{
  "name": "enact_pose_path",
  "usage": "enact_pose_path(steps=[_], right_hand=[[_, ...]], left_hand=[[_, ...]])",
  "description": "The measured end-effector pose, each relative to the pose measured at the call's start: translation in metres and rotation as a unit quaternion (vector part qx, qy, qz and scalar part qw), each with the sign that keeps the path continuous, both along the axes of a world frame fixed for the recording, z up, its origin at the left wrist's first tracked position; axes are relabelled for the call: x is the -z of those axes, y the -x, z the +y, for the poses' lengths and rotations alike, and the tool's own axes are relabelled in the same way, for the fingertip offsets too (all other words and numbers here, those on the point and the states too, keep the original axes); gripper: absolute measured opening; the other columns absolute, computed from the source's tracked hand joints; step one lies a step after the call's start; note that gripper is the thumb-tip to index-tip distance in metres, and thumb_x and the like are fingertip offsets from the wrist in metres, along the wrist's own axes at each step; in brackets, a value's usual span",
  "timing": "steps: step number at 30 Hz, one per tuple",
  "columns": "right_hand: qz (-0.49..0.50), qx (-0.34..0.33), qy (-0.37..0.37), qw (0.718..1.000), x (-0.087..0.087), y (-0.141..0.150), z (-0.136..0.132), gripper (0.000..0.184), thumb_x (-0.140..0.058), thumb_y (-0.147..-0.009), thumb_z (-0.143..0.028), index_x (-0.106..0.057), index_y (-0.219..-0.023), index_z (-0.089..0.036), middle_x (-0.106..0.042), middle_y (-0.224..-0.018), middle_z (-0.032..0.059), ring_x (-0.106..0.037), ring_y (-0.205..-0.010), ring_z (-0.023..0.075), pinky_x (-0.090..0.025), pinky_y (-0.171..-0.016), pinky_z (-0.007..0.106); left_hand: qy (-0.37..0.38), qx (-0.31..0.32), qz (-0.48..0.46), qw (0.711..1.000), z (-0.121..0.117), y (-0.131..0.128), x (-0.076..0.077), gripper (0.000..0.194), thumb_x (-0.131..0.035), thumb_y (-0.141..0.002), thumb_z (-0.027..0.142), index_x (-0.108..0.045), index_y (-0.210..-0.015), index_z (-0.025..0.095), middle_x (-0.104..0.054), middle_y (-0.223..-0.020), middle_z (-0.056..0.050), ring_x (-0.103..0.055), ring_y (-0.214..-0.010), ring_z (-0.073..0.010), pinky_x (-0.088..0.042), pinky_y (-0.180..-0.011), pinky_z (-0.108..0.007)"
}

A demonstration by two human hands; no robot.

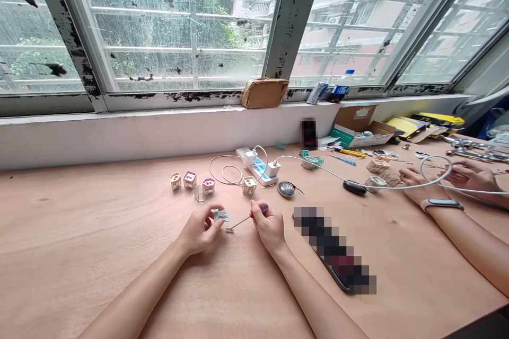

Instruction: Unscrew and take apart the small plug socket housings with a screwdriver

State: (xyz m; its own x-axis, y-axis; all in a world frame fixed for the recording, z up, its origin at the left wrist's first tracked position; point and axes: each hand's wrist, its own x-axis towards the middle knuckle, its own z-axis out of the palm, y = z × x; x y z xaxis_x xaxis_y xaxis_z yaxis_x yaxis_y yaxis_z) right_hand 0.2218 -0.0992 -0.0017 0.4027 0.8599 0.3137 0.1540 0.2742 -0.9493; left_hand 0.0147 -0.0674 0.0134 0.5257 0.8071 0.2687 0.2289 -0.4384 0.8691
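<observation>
Left hand [200, 231] grip pinches a small green-and-white component [221, 215]; right hand [270, 228] grip pinches a slim red-handled steel screwdriver [240, 222], angled toward it, low over the pale wooden surface [79, 212].

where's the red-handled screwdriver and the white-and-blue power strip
red-handled steel screwdriver [239, 222], head view, point on its steel shaft
white-and-blue plastic power strip [259, 169], head view, point on its top face

Phone [334, 249] pixelated, upright black item [309, 133] behind it too. Screwdriver grip [258, 212] mostly hidden by right hand [269, 228]; small part [221, 215] in left hand [200, 229] partly covered, markings too small to read.
</observation>
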Motion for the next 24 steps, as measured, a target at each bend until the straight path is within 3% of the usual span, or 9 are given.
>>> enact_pose_path(steps=[7, 10, 16, 24], right_hand=[[0.156, 0.076, -0.025, 0.984, -0.012, -0.006, 0.003, 0.048, -0.073, -0.073, -0.055, -0.047, -0.060, -0.017, -0.042, -0.048, -0.0046, -0.034, -0.036, 0.0061, -0.025, -0.034, 0.020], [0.185, 0.093, -0.043, 0.977, -0.017, -0.004, 0.001, 0.046, -0.076, -0.070, -0.053, -0.048, -0.061, -0.017, -0.045, -0.050, -0.0038, -0.037, -0.036, 0.0067, -0.029, -0.032, 0.020], [0.158, 0.056, -0.049, 0.985, -0.016, 0.007, -0.003, 0.046, -0.076, -0.071, -0.054, -0.053, -0.062, -0.015, -0.048, -0.049, -0.0020, -0.041, -0.037, 0.0079, -0.033, -0.034, 0.021], [0.106, 0.050, -0.042, 0.992, -0.017, 0.008, -0.004, 0.046, -0.070, -0.077, -0.056, -0.054, -0.063, -0.016, -0.048, -0.050, -0.0019, -0.040, -0.038, 0.0080, -0.033, -0.036, 0.022]], left_hand=[[-0.012, 0.003, 0.013, 1.000, -0.002, 0.001, -0.003, 0.027, -0.055, -0.088, 0.028, -0.056, -0.114, 0.021, -0.061, -0.097, -0.005, -0.054, -0.072, -0.0096, -0.042, -0.056, -0.016], [-0.022, 0.009, 0.040, 0.999, -0.002, 0.001, -0.002, 0.031, -0.056, -0.085, 0.025, -0.055, -0.116, 0.021, -0.061, -0.097, -0.004, -0.051, -0.064, -0.0072, -0.042, -0.056, -0.017], [-0.051, 0.023, 0.076, 0.996, -0.002, 0.001, 0.001, 0.035, -0.057, -0.083, 0.022, -0.055, -0.118, 0.020, -0.062, -0.085, -0.001, -0.050, -0.058, -0.0069, -0.043, -0.058, -0.019], [-0.077, 0.036, 0.072, 0.994, -0.001, 0.001, 0.003, 0.035, -0.057, -0.083, 0.021, -0.056, -0.117, 0.020, -0.065, -0.093, -0.003, -0.055, -0.066, -0.0091, -0.047, -0.064, -0.021]])
